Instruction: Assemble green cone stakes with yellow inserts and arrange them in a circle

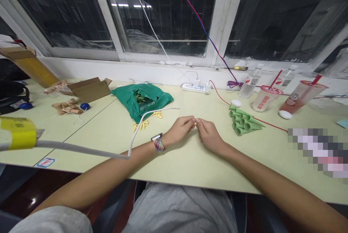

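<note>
Over the middle of the table, my left hand (179,130) and my right hand (208,134) meet at the fingertips. Both are closed in a pinch on a small yellow piece (195,124), mostly hidden by the fingers. Left of my hands lie several similar yellow pieces (141,126), in two loose groups beside a torn green plastic bag (126,97). Green rolled cones show through the bag's opening. A stack of green cones (244,120) rests on the table to the right of my right hand.
A white cable (81,146) crosses above my left forearm. At the back are a power strip (196,88), a plastic bottle (249,83) and drink cups (265,98). Wooden toys (67,107) and a cardboard box (88,89) stand left. A blurred patch (320,151) covers something right.
</note>
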The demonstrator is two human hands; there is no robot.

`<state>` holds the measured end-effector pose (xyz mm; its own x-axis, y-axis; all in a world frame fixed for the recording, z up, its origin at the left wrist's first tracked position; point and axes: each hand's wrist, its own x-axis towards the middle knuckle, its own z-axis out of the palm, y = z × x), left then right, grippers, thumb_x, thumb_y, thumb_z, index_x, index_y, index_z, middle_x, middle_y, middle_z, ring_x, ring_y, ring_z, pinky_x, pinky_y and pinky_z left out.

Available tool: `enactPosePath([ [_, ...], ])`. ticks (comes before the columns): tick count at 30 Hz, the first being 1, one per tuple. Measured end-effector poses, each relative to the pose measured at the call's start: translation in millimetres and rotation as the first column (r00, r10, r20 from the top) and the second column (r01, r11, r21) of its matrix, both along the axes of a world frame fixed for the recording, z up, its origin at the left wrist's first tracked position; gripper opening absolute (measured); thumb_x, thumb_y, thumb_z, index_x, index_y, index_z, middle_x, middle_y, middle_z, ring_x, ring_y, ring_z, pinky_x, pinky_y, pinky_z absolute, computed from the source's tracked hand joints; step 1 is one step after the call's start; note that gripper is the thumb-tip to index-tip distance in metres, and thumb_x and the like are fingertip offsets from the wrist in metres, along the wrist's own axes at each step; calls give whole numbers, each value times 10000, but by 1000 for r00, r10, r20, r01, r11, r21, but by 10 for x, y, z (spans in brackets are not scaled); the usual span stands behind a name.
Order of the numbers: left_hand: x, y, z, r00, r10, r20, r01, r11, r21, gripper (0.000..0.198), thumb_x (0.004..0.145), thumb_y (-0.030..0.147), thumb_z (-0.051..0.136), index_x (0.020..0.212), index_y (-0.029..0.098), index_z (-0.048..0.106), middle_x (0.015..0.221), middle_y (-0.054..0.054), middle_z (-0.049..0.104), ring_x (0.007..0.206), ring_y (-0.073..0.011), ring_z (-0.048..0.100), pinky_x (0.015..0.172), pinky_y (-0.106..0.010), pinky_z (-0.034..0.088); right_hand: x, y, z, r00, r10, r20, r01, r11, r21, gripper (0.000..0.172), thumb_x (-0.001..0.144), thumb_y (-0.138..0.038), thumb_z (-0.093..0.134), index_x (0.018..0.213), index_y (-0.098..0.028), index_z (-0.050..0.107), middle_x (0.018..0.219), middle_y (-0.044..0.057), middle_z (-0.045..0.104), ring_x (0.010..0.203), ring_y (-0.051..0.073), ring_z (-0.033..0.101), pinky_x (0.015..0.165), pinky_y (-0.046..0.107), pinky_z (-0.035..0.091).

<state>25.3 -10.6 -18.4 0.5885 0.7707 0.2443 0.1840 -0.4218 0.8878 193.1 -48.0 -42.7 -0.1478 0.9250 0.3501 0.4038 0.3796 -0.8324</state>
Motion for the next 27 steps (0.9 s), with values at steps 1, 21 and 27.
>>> enactPosePath([
  [1,10,15,-3,1000,4,12,-4,1000,-26,398,1004,452,443,695,202,452,619,35,432,608,-132,399,584,-279,341,0,10,-7,1000,0,-12,0,1000,-4,513,1066,-615,322,751,-248,493,514,-31,479,535,182,477,587,317,374],
  [21,-122,-9,228,994,-97,-41,86,972,-218,371,989,469,476,723,211,449,609,36,376,525,-121,338,504,-281,287,158,75,59,967,35,251,-107,955,276,387,1090,-420,361,788,-225,504,719,12,543,645,166,480,647,314,366],
  [27,-166,-67,97,952,143,-271,4,879,477,245,1061,405,454,1053,209,600,830,-4,643,700,-166,561,681,-314,383,52,74,-3,950,101,-295,-153,976,-157,569,1000,-676,464,638,-248,371,524,-67,325,445,126,369,491,291,376],
])
